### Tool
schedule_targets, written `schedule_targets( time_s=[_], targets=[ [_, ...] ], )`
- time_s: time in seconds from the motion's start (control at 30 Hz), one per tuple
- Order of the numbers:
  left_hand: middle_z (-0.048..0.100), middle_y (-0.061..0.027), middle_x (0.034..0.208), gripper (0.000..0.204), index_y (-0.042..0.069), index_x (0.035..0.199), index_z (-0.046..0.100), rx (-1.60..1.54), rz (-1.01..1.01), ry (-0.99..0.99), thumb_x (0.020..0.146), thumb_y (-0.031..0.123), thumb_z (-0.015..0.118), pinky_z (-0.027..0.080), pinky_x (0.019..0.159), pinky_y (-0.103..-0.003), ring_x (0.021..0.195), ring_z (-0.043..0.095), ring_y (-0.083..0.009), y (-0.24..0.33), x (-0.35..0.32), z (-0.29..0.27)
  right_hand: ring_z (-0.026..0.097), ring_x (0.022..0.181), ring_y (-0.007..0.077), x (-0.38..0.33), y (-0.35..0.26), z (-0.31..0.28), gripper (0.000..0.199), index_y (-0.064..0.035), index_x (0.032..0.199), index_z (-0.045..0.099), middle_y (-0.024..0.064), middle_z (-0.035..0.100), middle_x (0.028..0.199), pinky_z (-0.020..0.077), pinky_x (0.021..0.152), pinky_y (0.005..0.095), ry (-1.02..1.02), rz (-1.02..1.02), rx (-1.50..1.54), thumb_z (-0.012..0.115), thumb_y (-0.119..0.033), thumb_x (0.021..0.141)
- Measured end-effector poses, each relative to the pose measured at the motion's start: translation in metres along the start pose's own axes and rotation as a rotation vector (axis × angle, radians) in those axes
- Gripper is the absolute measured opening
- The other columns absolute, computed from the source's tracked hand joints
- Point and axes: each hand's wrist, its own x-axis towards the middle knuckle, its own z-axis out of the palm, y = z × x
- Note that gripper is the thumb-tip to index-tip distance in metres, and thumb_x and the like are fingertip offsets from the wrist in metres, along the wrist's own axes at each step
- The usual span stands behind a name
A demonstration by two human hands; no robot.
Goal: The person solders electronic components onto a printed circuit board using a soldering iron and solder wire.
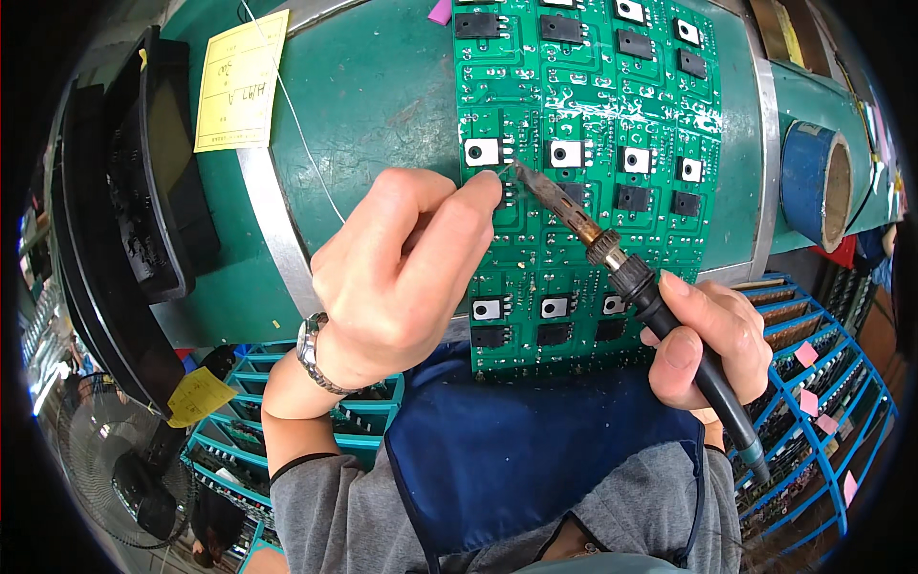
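Observation:
A green circuit board panel [588, 258] lies in front of me, bearing rows of black and white-faced square components. My right hand [712, 340] is wrapped around the black handle of a soldering iron [631, 277]. The iron's tip meets the pins beside a white-faced component [483, 152] in the panel's left column. Close to that tip, my left hand [406, 263] is closed in a pinch on a thin solder wire [308, 148]. The wire comes down from the upper left into this hand; its course inside the fingers is hidden.
Black trays [143, 182] stand at the left, near a yellow paper label [242, 81]. A blue roll [816, 184] sits at the right. Blue racks [813, 402] holding boards flank me, and a fan [129, 469] is at lower left. Metal strips [277, 206] cross the green bench.

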Motion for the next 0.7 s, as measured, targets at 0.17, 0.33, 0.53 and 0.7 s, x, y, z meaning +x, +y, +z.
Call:
schedule_targets(
  time_s=[0.17,0.33,0.53,0.7],
  targets=[
    [0.050,-0.0040,0.077,0.025,0.003,0.091,0.070,0.020,-0.100,-0.031,0.067,-0.005,0.075,0.040,0.046,-0.025,0.055,0.051,-0.0107,0.003,0.006,-0.012,0.059,0.047,0.0167,-0.001,0.000,0.002,0.030,0.0063,0.107,0.063,0.0068,0.061,0.062,0.0477,0.045,0.0265,0.010,0.016,0.011,0.065,0.001,0.077],
    [0.050,0.0008,0.079,0.019,0.003,0.091,0.071,-0.131,-0.362,-0.047,0.075,-0.007,0.072,0.031,0.048,-0.019,0.059,0.042,-0.0025,0.006,0.021,-0.020,0.059,0.047,0.0169,0.002,-0.002,0.001,0.029,0.0065,0.106,0.063,0.0066,0.061,0.062,0.0475,0.045,0.0263,0.011,0.013,-0.002,0.065,0.002,0.077],
    [0.051,0.0014,0.075,0.018,0.003,0.089,0.071,-0.109,-0.288,-0.007,0.074,-0.006,0.073,0.029,0.047,-0.018,0.056,0.040,-0.0022,-0.001,0.017,-0.007,0.057,0.042,0.0155,-0.004,0.008,0.011,0.020,0.0079,0.093,0.066,0.0092,0.065,0.063,0.0467,0.041,0.0263,0.205,-0.023,-0.018,0.065,-0.008,0.081],
    [0.051,0.0016,0.075,0.019,0.005,0.088,0.071,-0.061,-0.263,0.019,0.072,-0.005,0.075,0.027,0.046,-0.018,0.055,0.038,-0.0022,-0.001,0.012,-0.009,0.056,0.042,0.0152,-0.009,0.003,0.009,0.023,0.0062,0.088,0.067,0.0090,0.065,0.062,0.0457,0.041,0.0258,0.353,0.040,-0.045,0.063,-0.017,0.084]
  ],
)
